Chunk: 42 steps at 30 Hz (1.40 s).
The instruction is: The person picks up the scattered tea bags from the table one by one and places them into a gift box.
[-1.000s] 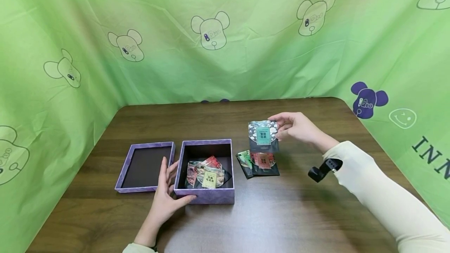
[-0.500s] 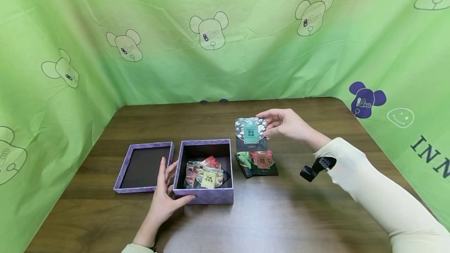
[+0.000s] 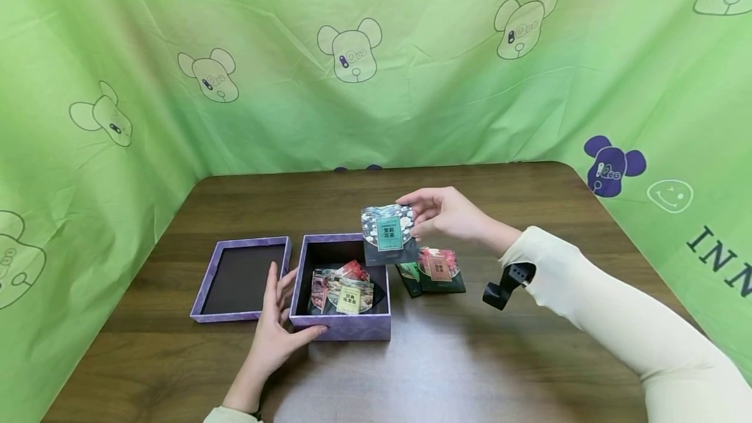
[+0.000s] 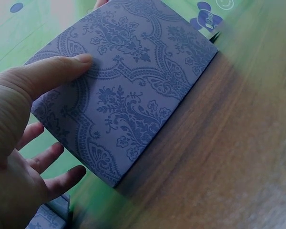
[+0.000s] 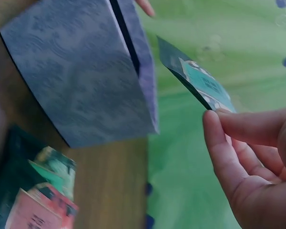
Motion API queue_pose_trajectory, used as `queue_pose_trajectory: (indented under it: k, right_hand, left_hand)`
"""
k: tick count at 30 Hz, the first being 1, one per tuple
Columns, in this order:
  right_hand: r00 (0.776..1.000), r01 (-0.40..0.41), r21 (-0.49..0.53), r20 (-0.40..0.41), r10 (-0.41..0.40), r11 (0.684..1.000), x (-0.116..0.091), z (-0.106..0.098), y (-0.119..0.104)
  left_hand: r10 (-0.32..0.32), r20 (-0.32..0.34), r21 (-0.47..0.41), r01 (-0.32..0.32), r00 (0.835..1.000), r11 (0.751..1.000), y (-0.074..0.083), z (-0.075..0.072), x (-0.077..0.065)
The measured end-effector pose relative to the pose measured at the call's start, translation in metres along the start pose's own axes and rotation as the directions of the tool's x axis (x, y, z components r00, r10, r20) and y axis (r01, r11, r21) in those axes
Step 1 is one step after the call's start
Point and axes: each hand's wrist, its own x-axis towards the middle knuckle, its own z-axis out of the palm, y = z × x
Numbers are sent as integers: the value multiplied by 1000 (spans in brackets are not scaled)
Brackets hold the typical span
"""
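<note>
My right hand (image 3: pixel 446 215) pinches a tea bag sachet (image 3: pixel 389 235) by its edge between thumb and fingertips. The sachet is dark with white flowers and a teal label. It is held over the back right corner of a purple patterned box (image 3: pixel 360 328), overlapping its rim in the head view. Inside the box lie several tea sachets (image 3: pixel 349 299). My left hand (image 3: pixel 276 335) rests at the box's front left corner, thumb on the front face (image 4: pixel 128 90) and fingers straight along the left side. In the right wrist view, the pinched sachet (image 5: pixel 198 78) stands apart from the box wall.
Left of the box lies its purple-rimmed lid (image 3: pixel 242 278), inner side up. On the right are a red-labelled sachet (image 3: pixel 440 273) and a green one (image 3: pixel 410 274), overlapping on the wooden table (image 3: pixel 470 358). A green printed cloth (image 3: pixel 352 123) hangs behind and at the sides.
My right hand has moved left with the sachet, from above the loose sachets to the box's back right corner. My left hand has stayed at the box.
</note>
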Motion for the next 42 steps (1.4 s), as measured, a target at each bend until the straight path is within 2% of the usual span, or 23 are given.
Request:
queue_pose_trajectory:
  k: [4,8,12,20,26,29,33,38,42]
  right_hand:
    - [998,-66,81,19,65,994,3,14,0]
    - [989,-148,184,45,142,972,5,28,-3]
    - [986,-160,233,84,144,959,7,39,-4]
    - [969,-192,238,200,146,952,10,62,-2]
    - [965,-209,231,209,161,950,15,78,-5]
    - [957,-213,210,241,161,954,17,84,-8]
    - [937,-234,164,303,177,958,16,92,-11]
    - [901,-284,80,362,237,956,16,95,-15]
    - [888,-241,-43,394,238,969,16,90,-20]
  left_hand:
    - [-9,1,6,9,1000,1000,1,0,0]
    - [-9,4,11,9,1000,1000,2,0,0]
    - [-11,5,15,11,1000,1000,3,0,0]
    - [-35,3,10,35,999,999,4,-1,0]
    - [-45,3,2,45,999,999,5,-1,0]
    - [-38,1,-3,38,999,999,5,-1,0]
    - [-21,0,-5,21,1000,1000,4,-1,0]
    - [-17,4,-5,17,1000,1000,4,0,1]
    - [-15,7,-6,15,1000,1000,4,1,1]
